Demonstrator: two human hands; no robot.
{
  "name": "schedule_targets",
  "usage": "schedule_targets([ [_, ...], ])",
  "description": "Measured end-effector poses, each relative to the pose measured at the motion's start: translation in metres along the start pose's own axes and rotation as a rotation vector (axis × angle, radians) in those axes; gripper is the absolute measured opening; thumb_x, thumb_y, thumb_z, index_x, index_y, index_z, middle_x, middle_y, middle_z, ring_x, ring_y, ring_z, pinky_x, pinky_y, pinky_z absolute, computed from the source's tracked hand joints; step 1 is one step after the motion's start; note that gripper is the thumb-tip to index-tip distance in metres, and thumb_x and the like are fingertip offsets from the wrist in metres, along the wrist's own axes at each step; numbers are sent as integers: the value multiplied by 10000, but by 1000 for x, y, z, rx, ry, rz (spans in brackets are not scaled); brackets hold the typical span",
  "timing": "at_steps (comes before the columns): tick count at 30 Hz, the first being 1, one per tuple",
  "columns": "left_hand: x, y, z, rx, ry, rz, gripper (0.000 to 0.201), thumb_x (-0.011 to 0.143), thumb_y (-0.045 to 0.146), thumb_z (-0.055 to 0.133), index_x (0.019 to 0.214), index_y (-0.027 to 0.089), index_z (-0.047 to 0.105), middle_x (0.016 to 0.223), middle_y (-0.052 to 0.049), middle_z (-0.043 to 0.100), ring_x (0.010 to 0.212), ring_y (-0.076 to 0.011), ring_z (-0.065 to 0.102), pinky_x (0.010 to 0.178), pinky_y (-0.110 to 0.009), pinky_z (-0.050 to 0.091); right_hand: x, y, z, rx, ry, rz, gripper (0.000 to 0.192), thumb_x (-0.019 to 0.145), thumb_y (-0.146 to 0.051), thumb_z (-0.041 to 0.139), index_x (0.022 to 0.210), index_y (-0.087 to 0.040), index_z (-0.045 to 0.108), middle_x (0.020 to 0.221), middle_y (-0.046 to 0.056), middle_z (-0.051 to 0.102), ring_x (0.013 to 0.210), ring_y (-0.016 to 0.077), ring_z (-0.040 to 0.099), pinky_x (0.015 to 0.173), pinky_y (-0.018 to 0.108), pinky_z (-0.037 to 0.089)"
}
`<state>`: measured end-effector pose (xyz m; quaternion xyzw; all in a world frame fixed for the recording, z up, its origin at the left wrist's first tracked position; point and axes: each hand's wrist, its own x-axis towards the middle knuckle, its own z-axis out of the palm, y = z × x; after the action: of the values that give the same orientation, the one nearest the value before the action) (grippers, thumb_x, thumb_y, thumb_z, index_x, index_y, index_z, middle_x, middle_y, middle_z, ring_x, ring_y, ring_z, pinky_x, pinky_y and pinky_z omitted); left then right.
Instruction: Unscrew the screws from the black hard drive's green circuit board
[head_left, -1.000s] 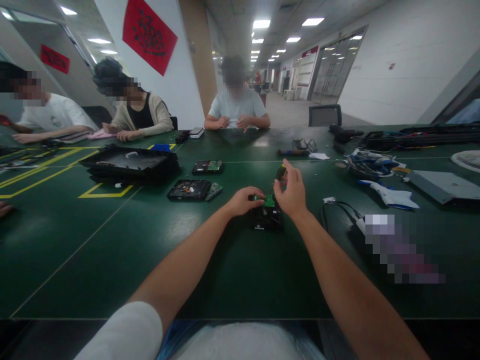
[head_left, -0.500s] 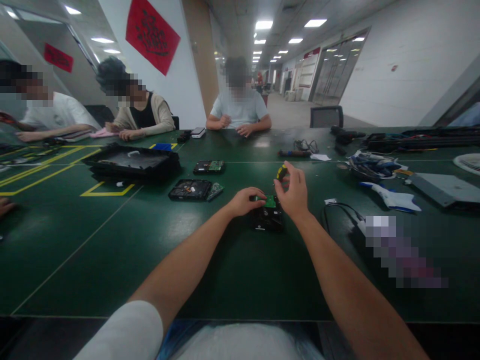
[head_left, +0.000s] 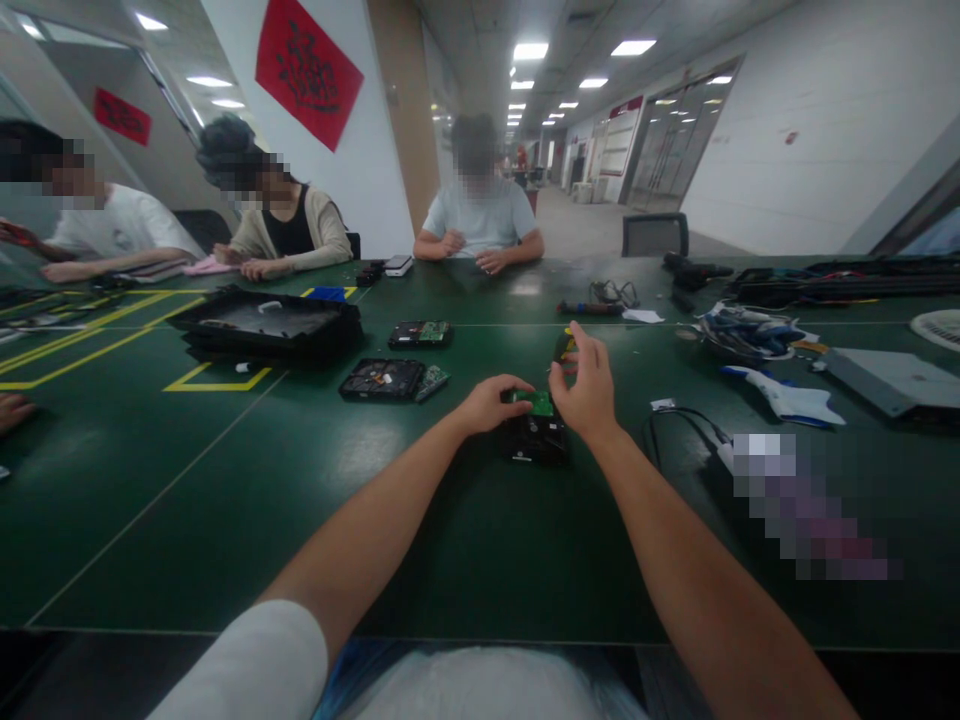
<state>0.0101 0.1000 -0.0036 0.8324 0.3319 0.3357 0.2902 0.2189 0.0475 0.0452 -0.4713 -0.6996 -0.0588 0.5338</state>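
Observation:
A hard drive point(head_left: 537, 440) with a green circuit board point(head_left: 538, 402) lies on the table in front of me, board side up. My left hand point(head_left: 495, 402) grips the drive's left side, thumb and fingers at the board's edge. In my right hand point(head_left: 588, 388) is a screwdriver point(head_left: 565, 345) with a yellow and black handle, held between thumb and fingers above the board's right side. The screwdriver's tip is too small to make out. To the left lie an opened drive point(head_left: 382, 378) with a loose circuit board point(head_left: 431, 382) against it and another hard drive point(head_left: 420, 333).
A black tray-like casing point(head_left: 270, 325) stands at the left on the green table point(head_left: 225, 540). At the right are a cable point(head_left: 686, 410), a blue-and-white packet point(head_left: 787, 395), a metal box point(head_left: 892, 380) and bundled wires point(head_left: 750, 330). Several people sit across the table.
The fingers of my right hand have shifted slightly round the screwdriver handle, which now shows less yellow. My left hand stays on the hard drive.

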Motion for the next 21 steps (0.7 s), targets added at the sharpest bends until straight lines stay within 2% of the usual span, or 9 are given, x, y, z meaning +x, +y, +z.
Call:
schedule_targets([
  [6, 1, -3, 1, -17, -6, 21, 329, 843, 371, 782, 1148, 249, 765, 1202, -66, 742, 1122, -236, 671, 1074, -416, 489, 0, 1, -1, 6, 6, 31, 685, 902, -227, 595, 1542, -280, 355, 1317, 143, 501, 827, 203, 652, 771, 463, 652],
  [12, 2, -3, 2, -21, -12, 45, 290, 857, 373, 770, 1120, 252, 780, 1215, -70, 738, 1151, -234, 666, 1096, -415, 479, 0, 2, 1, 16, 6, 10, 678, 891, -173, 571, 1532, -242, 360, 1316, 160, 513, 935, 235, 660, 826, 467, 646],
  [18, 2, -2, 2, -5, -22, 49, 263, 857, 363, 771, 1100, 264, 794, 1219, -70, 733, 1163, -237, 665, 1112, -424, 471, 0, 2, 1, 20, 13, 35, 661, 905, -230, 601, 1522, -256, 367, 1302, 147, 515, 853, 210, 662, 790, 459, 646],
  [21, 2, -1, 1, -10, -19, 49, 258, 859, 366, 769, 1097, 269, 796, 1226, -70, 729, 1169, -240, 664, 1107, -427, 478, 0, 2, 0, 31, 15, 23, 657, 906, -221, 590, 1523, -257, 366, 1298, 146, 524, 891, 220, 665, 782, 438, 646],
])
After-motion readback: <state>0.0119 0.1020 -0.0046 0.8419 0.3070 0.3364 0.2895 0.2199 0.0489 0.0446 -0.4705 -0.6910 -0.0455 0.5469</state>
